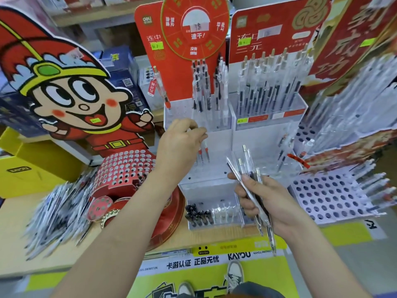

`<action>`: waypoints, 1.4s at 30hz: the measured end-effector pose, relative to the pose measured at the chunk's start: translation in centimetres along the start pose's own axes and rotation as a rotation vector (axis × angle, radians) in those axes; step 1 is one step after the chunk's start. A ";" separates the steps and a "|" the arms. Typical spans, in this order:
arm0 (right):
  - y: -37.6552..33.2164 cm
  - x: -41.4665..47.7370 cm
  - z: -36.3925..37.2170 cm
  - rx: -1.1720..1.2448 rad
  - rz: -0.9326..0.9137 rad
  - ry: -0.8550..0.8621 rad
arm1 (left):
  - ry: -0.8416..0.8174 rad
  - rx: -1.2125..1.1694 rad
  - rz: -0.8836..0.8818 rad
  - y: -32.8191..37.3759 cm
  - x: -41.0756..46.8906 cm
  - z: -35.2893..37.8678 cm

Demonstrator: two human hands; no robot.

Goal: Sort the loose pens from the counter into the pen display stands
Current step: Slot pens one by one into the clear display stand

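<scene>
My right hand (266, 198) grips a bundle of several clear and black pens (250, 171), their tips fanning up and their ends pointing down past my wrist. My left hand (179, 143) reaches over the middle tier of the white tiered pen stand (217, 138) and pinches a few clear pens with red grips (203, 152) that stand upright in that tier. The stand's back tiers hold several upright pens (209, 89). Its lowest tier (212, 211) holds black and clear pens seen from above.
A loose pile of pens (58, 214) lies on the wooden counter at left. A red perforated stand (126, 168) with a cartoon cutout (71, 87) is beside it. A white perforated stand (330, 196) with slanted pens sits at right. Red display boards rise behind.
</scene>
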State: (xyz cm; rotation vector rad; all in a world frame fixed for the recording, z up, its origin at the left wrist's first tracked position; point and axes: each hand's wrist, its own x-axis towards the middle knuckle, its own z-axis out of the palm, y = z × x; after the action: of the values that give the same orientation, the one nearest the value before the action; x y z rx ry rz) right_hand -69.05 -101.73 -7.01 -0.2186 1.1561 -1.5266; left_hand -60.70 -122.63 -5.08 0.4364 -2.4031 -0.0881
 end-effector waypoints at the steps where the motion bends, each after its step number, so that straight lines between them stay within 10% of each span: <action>1: 0.0 0.1 0.0 -0.002 0.002 0.005 | 0.012 -0.015 -0.010 0.0 0.1 0.1; 14: 0.0 1.0 0.7 0.029 0.022 -0.005 | 0.027 0.028 0.071 0.5 -0.2 -0.1; 23: -0.3 1.0 0.7 -0.133 0.036 -0.138 | -0.371 -0.959 -0.867 5.6 -2.5 -2.2; 42: -1.8 1.0 0.0 -0.464 0.121 -0.253 | -0.110 -1.107 -0.977 4.2 -2.4 -2.5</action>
State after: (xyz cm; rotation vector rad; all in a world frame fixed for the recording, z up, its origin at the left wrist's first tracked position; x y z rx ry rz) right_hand -70.56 -102.86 -6.10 -0.6235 1.2789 -1.0727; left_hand -58.62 -117.80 -3.91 0.9703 -1.6326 -1.7515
